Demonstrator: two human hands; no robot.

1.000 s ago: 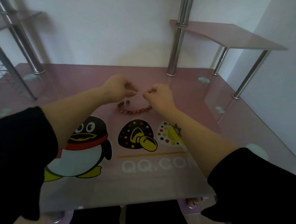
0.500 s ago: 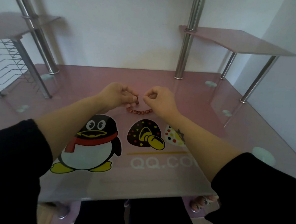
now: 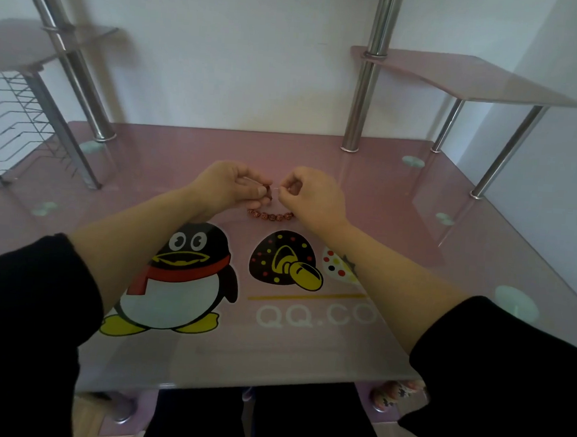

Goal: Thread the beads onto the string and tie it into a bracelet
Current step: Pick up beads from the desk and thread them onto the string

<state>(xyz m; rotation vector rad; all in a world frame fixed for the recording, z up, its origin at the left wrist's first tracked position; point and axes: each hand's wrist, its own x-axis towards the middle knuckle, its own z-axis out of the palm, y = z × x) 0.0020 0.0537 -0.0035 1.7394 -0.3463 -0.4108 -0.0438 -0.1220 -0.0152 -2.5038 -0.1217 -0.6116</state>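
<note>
Both hands worked close together over the pink glass desk (image 3: pixel 366 203). The left hand (image 3: pixel 229 187) and right hand (image 3: pixel 314 198), fingers curled, pinched the string (image 3: pixel 276 189), with the red-brown beads (image 3: pixel 270 215) sagging just beneath. A snug knot likely needed even tension and short ends.

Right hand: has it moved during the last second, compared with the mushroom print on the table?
Yes, slightly. The right hand has shifted left, toward the left hand, judged against the mushroom print. Both hands pinch the bead string.

Reddish-brown beads (image 3: pixel 269 216); pink table (image 3: pixel 182 156) with black-white penguin print (image 3: pixel 177 278).
</note>
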